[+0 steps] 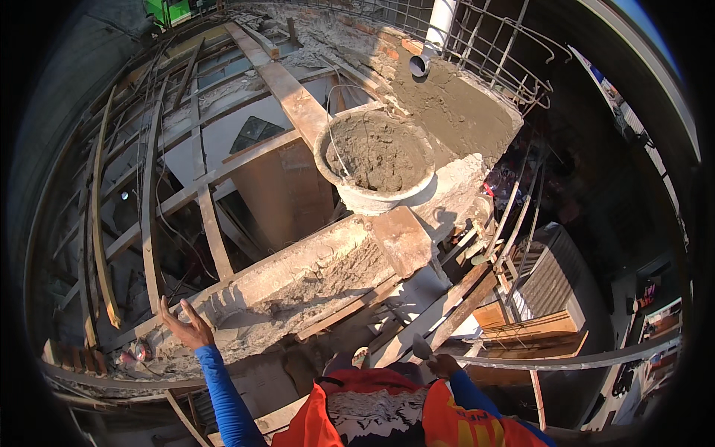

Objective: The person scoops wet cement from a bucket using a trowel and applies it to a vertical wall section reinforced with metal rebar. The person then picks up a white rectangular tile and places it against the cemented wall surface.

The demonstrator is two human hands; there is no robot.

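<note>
My left hand (pixel 188 326) is raised at the left with its fingers spread, holding nothing. It is nearest to the rough concrete beam (pixel 298 272); whether it touches the beam I cannot tell. Close to my body on the right, my right hand (pixel 445 366) is closed round a trowel (pixel 421 348), whose small grey blade points up and left. Ahead of me a round bucket (pixel 360 201) of wet grey mortar (pixel 381 155) stands on the beam, its wire handle (pixel 334 141) tipped up to the left. A flat brownish slab (pixel 402 240) lies just in front of it.
Wooden roof battens (pixel 201 186) with gaps between them fill the left. A long plank (pixel 287 97) runs back from the bucket. Beyond are fresh mortar (pixel 462 112), a pipe end (pixel 419 66) and a rebar cage (pixel 491 45). A deep drop and loose boards (pixel 439 313) lie right.
</note>
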